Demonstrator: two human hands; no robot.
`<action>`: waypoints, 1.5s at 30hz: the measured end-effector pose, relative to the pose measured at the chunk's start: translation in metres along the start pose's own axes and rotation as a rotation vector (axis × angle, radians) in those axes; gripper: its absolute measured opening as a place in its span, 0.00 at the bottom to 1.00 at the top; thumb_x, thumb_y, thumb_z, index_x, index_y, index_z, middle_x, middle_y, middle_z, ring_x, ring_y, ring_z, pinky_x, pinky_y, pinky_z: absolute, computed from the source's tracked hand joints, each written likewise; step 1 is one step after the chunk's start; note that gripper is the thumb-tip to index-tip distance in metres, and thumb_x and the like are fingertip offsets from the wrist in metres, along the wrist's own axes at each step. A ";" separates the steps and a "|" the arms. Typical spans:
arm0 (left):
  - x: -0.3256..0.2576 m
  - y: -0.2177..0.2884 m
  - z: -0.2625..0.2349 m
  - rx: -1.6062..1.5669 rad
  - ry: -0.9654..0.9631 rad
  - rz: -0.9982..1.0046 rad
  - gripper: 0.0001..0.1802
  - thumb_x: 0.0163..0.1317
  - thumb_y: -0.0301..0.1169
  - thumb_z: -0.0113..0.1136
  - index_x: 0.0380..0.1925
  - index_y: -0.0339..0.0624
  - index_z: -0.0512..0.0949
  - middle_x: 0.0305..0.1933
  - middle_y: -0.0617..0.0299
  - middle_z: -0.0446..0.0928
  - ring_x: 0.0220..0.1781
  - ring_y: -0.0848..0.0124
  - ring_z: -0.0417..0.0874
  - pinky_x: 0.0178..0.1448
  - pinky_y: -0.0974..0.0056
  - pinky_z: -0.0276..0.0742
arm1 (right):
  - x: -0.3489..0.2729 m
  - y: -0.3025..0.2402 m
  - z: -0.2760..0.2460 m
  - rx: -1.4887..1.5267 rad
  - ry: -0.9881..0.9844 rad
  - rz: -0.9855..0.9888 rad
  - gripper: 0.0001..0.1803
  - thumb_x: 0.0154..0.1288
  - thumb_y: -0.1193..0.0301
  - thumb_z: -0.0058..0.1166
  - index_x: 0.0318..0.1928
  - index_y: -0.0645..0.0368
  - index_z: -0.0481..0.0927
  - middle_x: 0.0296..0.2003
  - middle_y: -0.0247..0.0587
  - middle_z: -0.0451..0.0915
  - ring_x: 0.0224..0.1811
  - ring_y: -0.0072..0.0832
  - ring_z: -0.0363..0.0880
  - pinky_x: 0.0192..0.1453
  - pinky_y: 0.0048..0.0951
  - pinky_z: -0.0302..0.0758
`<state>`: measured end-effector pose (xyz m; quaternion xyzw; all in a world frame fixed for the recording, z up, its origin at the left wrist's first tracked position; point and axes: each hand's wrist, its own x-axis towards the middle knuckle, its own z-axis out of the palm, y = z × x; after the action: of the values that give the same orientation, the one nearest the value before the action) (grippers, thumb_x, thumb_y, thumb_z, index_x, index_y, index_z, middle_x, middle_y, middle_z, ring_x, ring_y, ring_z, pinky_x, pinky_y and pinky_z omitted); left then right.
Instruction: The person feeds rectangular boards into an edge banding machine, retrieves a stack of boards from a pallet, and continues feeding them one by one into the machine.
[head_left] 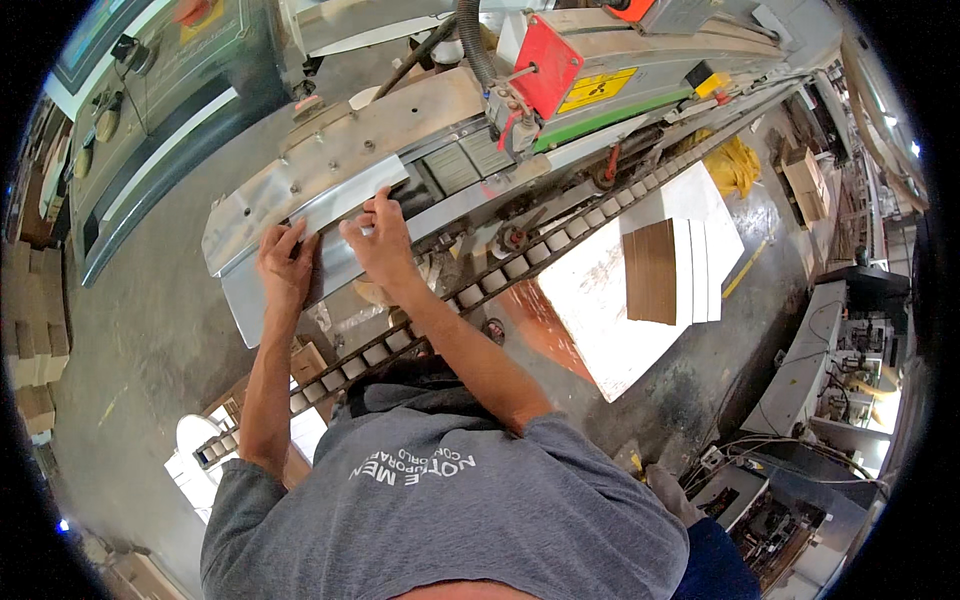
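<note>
Feeding a pale panel into the machine looks to be the step in hand, judged from both palms lying on it at the infeed. At far left, a grey control cabinet standing off the work, well apart from either arm. Next, the left hand, flat and spread, fingers pressed down on the near end of the panel, gripping nothing, only bearing on it. Just beside, the right hand, likewise open and flat, fingertips laid on the panel's upper edge, close to where the strip slips under the metal guide plate. Panel itself lying slantwise on the infeed surface, under both palms, low end toward the left, high end running up toward the machine head. Below, a roller chain track crossing diagonally beneath the right forearm. Probably called for next: steady, even pressure forward along the fence, keeping the panel's edge square to the guide so as not to skew it; fingers to be kept back from the red guard and the feed. Farther right, a stack of white boards with a brown one on top, resting on the floor, well apart from both arms.
</note>
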<state>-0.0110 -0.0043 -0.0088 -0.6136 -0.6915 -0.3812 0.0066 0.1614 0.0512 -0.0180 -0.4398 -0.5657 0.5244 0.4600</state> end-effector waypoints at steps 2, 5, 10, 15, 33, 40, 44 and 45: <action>0.005 0.009 0.010 -0.001 -0.026 -0.036 0.16 0.54 0.29 0.73 0.44 0.39 0.86 0.37 0.54 0.80 0.39 0.56 0.81 0.44 0.57 0.77 | 0.008 -0.006 -0.014 -0.008 0.009 0.031 0.47 0.61 0.67 0.64 0.70 0.80 0.52 0.50 0.49 0.66 0.47 0.27 0.72 0.45 0.28 0.77; 0.018 0.031 0.030 -0.003 -0.012 0.034 0.16 0.54 0.30 0.74 0.44 0.41 0.86 0.37 0.54 0.80 0.37 0.55 0.81 0.42 0.57 0.77 | 0.026 -0.004 -0.036 -0.062 0.058 0.023 0.44 0.59 0.69 0.63 0.67 0.83 0.55 0.48 0.51 0.67 0.44 0.26 0.74 0.38 0.26 0.78; 0.036 0.063 0.065 -0.012 -0.021 0.034 0.15 0.54 0.31 0.74 0.43 0.43 0.86 0.36 0.55 0.80 0.33 0.56 0.81 0.39 0.57 0.77 | 0.057 0.016 -0.078 -0.047 0.089 0.074 0.47 0.57 0.63 0.61 0.67 0.85 0.55 0.46 0.52 0.71 0.42 0.33 0.77 0.43 0.32 0.79; 0.055 0.103 0.099 -0.030 -0.059 0.053 0.14 0.55 0.34 0.73 0.41 0.45 0.87 0.32 0.55 0.80 0.33 0.55 0.82 0.39 0.55 0.78 | 0.066 0.015 -0.124 -0.013 0.090 0.089 0.37 0.64 0.70 0.61 0.64 0.84 0.59 0.42 0.46 0.75 0.31 0.20 0.76 0.32 0.23 0.76; 0.020 0.231 0.121 -0.537 -0.433 0.193 0.13 0.62 0.27 0.68 0.47 0.36 0.86 0.35 0.57 0.86 0.35 0.74 0.83 0.39 0.69 0.77 | -0.228 0.016 -0.324 -0.053 1.154 0.233 0.33 0.71 0.72 0.55 0.72 0.71 0.62 0.63 0.60 0.74 0.58 0.38 0.77 0.55 0.37 0.82; -0.024 0.342 0.201 -0.895 -1.007 -0.114 0.21 0.65 0.32 0.67 0.54 0.28 0.80 0.41 0.54 0.85 0.38 0.72 0.84 0.43 0.68 0.81 | -0.190 0.055 -0.359 -0.122 1.099 0.292 0.41 0.72 0.68 0.53 0.75 0.72 0.49 0.72 0.71 0.55 0.75 0.54 0.57 0.74 0.43 0.65; -0.031 0.393 0.246 -0.884 -1.055 -0.156 0.30 0.59 0.43 0.73 0.49 0.25 0.80 0.33 0.53 0.84 0.29 0.74 0.84 0.28 0.71 0.79 | -0.184 0.048 -0.333 -0.232 1.016 0.319 0.42 0.70 0.67 0.54 0.75 0.73 0.49 0.71 0.72 0.54 0.75 0.57 0.56 0.76 0.48 0.61; -0.033 0.406 0.252 -0.880 -1.051 -0.160 0.30 0.59 0.43 0.73 0.49 0.25 0.80 0.33 0.53 0.84 0.29 0.74 0.84 0.28 0.71 0.79 | -0.184 0.047 -0.329 -0.236 1.000 0.333 0.42 0.70 0.68 0.54 0.75 0.73 0.50 0.71 0.71 0.55 0.74 0.57 0.57 0.75 0.47 0.62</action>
<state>0.4595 0.0849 0.0079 -0.6095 -0.4269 -0.2777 -0.6075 0.5204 -0.0636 -0.0668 -0.7683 -0.2554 0.2498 0.5311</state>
